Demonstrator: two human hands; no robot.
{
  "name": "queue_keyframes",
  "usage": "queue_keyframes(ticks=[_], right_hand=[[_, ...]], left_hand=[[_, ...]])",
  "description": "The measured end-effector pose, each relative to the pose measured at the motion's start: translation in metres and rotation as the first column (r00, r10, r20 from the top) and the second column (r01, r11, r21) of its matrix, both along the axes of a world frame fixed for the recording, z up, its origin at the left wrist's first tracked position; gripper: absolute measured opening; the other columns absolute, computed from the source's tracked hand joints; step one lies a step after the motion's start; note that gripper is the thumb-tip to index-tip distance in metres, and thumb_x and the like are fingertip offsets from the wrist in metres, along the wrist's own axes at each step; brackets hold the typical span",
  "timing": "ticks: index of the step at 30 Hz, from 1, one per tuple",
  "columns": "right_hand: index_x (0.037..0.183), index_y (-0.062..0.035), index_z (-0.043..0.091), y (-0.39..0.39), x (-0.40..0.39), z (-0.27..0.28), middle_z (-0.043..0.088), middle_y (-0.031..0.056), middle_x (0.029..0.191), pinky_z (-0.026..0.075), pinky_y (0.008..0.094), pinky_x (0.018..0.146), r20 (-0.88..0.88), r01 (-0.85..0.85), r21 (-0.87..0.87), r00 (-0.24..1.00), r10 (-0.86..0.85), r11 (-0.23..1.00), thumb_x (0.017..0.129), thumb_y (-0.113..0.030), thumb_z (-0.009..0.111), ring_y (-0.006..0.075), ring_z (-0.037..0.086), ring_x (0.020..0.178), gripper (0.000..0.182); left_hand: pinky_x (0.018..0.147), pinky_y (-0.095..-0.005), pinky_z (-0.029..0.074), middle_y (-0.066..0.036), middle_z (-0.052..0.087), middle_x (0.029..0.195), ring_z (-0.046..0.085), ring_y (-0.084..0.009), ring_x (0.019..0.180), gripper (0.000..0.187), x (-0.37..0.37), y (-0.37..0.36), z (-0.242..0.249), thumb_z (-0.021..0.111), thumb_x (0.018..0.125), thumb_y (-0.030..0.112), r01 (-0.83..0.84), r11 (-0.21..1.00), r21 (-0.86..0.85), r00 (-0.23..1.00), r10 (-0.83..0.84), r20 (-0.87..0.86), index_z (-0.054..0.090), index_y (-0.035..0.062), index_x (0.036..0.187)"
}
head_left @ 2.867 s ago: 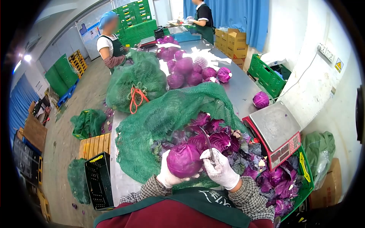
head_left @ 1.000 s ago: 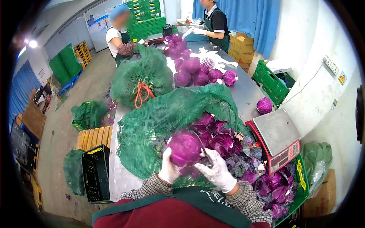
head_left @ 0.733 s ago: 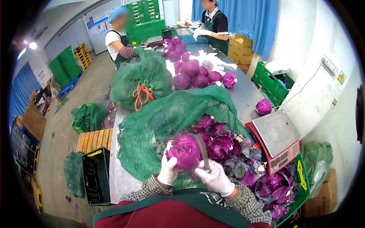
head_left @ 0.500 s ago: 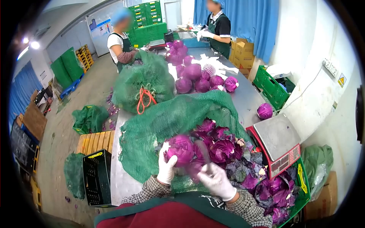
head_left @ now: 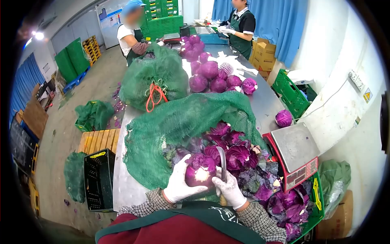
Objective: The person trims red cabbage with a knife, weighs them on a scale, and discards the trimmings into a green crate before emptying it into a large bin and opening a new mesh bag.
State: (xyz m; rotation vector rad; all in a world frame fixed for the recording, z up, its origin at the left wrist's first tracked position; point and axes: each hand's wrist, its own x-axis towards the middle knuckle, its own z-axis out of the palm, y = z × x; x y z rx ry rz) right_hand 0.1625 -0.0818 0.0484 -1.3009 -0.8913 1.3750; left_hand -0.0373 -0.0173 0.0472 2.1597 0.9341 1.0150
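Observation:
A red cabbage [head_left: 198,162] with its pale cut stem end turned up toward me rests in my gloved left hand [head_left: 178,183], the fingers cupped around its left side. My gloved right hand [head_left: 230,190] is closed around the handle of a curved knife [head_left: 222,160]. Its blade points upward beside the cabbage's right side, and the right fingertips are close to the cabbage. Beyond both hands, loose purple cabbage leaves [head_left: 239,156] lie on an opened green mesh sack [head_left: 150,142].
A tied, full mesh sack [head_left: 152,77] and several whole cabbages [head_left: 209,70] are farther along the metal table [head_left: 268,110]. At right are a scale [head_left: 294,146] and a green crate [head_left: 319,199] of leaves; a black crate [head_left: 98,183] stands left. Two people work at the far end.
The cabbage has turned so its pale stem end shows, and sits lower. The knife, blurred before, is now upright beside it. My right hand has moved slightly down. The camera view has shifted slightly.

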Motion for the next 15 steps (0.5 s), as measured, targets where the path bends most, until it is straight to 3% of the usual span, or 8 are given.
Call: queue_keyframes(ticks=[1, 5, 6, 8, 10, 12, 15], right_hand=[[0.134, 0.0032, 0.043, 0.002, 0.003, -0.010, 0.059, 0.0049, 0.089, 0.042, 0.0212, 0.048, -0.033, -0.021, -0.015, 0.999, 0.020, 1.000, 0.088, -0.014, 0.064, 0.0077, 0.051, 0.053, 0.054], [0.134, 0.0029, 0.045, 0.015, 0.005, -0.033, 0.061, 0.0047, 0.089, 0.043, 0.0216, 0.049, 0.155, -0.073, -0.070, 0.984, 0.083, 0.995, 0.091, -0.021, 0.060, 0.0071, 0.052, 0.055, 0.051], [0.131, 0.0024, 0.048, 0.018, 0.003, -0.035, 0.063, 0.0081, 0.095, 0.045, 0.0242, 0.060, 0.175, -0.058, 0.006, 0.983, 0.056, 0.998, 0.091, -0.021, 0.061, 0.0120, 0.056, 0.067, 0.048], [0.126, 0.0012, 0.054, 0.024, -0.004, -0.040, 0.066, 0.0148, 0.108, 0.051, 0.0292, 0.081, 0.208, -0.035, 0.152, 0.978, 0.003, 0.988, 0.090, -0.022, 0.062, 0.0218, 0.065, 0.089, 0.043], [0.125, 0.0020, 0.054, 0.025, -0.002, -0.047, 0.063, 0.0188, 0.114, 0.043, 0.0348, 0.099, 0.570, -0.087, 0.235, 0.819, -0.064, 0.968, 0.087, -0.030, 0.064, 0.0299, 0.057, 0.113, 0.050], [0.124, 0.0022, 0.054, 0.028, 0.000, -0.041, 0.061, 0.0205, 0.116, 0.043, 0.0368, 0.099, 0.803, -0.198, 0.338, 0.571, -0.172, 0.920, 0.086, -0.034, 0.064, 0.0314, 0.057, 0.114, 0.054], [0.115, 0.0009, 0.061, 0.035, 0.004, -0.036, 0.063, 0.0188, 0.111, 0.047, 0.0353, 0.093, 0.850, -0.302, 0.325, 0.509, -0.136, 0.896, 0.085, -0.031, 0.065, 0.0303, 0.059, 0.108, 0.044]], left_hand=[[0.105, -0.0418, 0.036, -0.023, 0.043, 0.133, 0.045, -0.0355, 0.123, 0.106, -0.001, 0.001, -0.005, 0.084, 0.063, 0.045, -0.018, 1.000, -0.008, 0.998, 0.017, -0.063, 0.030, -0.0045, 0.139], [0.103, -0.0421, 0.038, -0.027, 0.044, 0.131, 0.046, -0.0389, 0.121, 0.105, -0.001, 0.001, -0.028, 0.076, 0.068, 0.053, -0.063, 0.992, -0.110, 0.967, 0.033, -0.253, 0.028, -0.0064, 0.140], [0.103, -0.0419, 0.039, -0.027, 0.044, 0.131, 0.047, -0.0391, 0.121, 0.105, 0.001, -0.001, -0.033, 0.075, 0.070, 0.054, -0.071, 0.985, -0.155, 0.960, 0.026, -0.278, 0.027, -0.0068, 0.141], [0.092, -0.0414, 0.047, -0.027, 0.047, 0.125, 0.051, -0.0402, 0.113, 0.094, 0.004, -0.009, -0.042, 0.071, 0.074, 0.053, -0.100, 0.995, -0.030, 0.941, 0.085, -0.326, 0.032, -0.0033, 0.138], [0.085, -0.0413, 0.051, -0.027, 0.048, 0.121, 0.054, -0.0402, 0.108, 0.085, 0.011, -0.010, -0.033, 0.070, 0.075, 0.053, -0.115, 0.985, -0.128, 0.901, 0.049, -0.432, 0.040, 0.0014, 0.135], [0.083, -0.0412, 0.051, -0.028, 0.048, 0.119, 0.055, -0.0397, 0.105, 0.082, 0.012, -0.009, -0.040, 0.070, 0.075, 0.053, -0.077, 0.996, -0.051, 0.903, 0.048, -0.428, 0.044, 0.0031, 0.133], [0.081, -0.0409, 0.052, -0.027, 0.050, 0.114, 0.056, -0.0384, 0.101, 0.079, 0.017, -0.009, -0.041, 0.070, 0.075, 0.053, -0.016, 0.998, 0.054, 0.883, 0.040, -0.468, 0.046, 0.0040, 0.132]])
